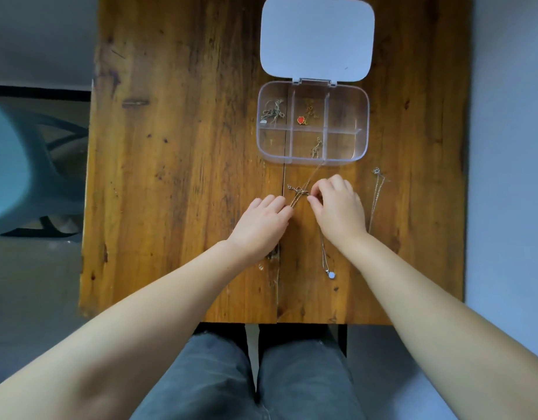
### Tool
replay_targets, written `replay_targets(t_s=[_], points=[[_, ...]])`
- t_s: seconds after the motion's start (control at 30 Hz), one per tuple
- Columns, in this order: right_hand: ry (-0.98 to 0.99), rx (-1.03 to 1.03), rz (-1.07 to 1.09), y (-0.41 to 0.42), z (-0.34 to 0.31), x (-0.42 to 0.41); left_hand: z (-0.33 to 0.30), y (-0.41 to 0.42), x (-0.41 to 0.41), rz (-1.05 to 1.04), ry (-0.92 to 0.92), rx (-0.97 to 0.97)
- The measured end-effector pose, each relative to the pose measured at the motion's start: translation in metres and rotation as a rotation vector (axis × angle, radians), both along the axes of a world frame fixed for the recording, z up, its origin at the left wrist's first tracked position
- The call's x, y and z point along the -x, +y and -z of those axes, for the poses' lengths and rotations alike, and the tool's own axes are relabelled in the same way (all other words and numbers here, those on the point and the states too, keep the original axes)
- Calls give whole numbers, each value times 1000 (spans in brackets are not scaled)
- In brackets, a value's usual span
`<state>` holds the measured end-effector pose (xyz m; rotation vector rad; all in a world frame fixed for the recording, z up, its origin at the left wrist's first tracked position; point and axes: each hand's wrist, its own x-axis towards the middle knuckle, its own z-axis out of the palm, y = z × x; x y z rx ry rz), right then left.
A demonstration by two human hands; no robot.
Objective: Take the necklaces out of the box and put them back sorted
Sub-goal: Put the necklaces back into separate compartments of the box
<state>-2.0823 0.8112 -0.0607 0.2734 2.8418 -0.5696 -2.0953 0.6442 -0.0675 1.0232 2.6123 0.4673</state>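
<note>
A clear plastic box (pixel 364 122) with six compartments lies open on the wooden table, its white lid (pixel 317 37) folded back. A silver chain (pixel 272 112) fills the top-left cell. A necklace with a red heart pendant (pixel 301 120) sits in the top-middle cell. A thin gold chain (pixel 304 189) trails from the bottom-middle cell over the rim onto the table. My left hand (pixel 261 225) and my right hand (pixel 340 207) both pinch this chain just in front of the box. A white-pendant necklace (pixel 331 274) lies under my right wrist. Another silver necklace (pixel 376 192) lies stretched out at the right.
The table's (pixel 185 177) near edge runs just above my knees, with a dark crack down its middle. A blue chair (pixel 22 171) stands off the left side. A pale wall borders the table on the right.
</note>
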Motion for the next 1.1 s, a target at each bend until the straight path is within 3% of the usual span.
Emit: replay_targets(t_s=[0.3, 0.67, 0.83, 0.93, 1.0, 1.1], points=[[18, -19, 101, 21, 3, -3, -3, -55, -57, 74, -21, 19], [14, -12, 84, 24, 5, -1, 3, -65, -95, 118, -18, 58], [-44, 310, 227, 29, -8, 3, -7, -38, -77, 66, -4, -6], [-141, 650, 334, 33, -27, 7, -19, 12, -52, -348, -327, -205], [-155, 749, 289, 35, -47, 7, -31, 45, -27, -613, -626, -423], [-89, 828, 229, 38, -78, 7, -47, 73, 2, -573, -994, -630]])
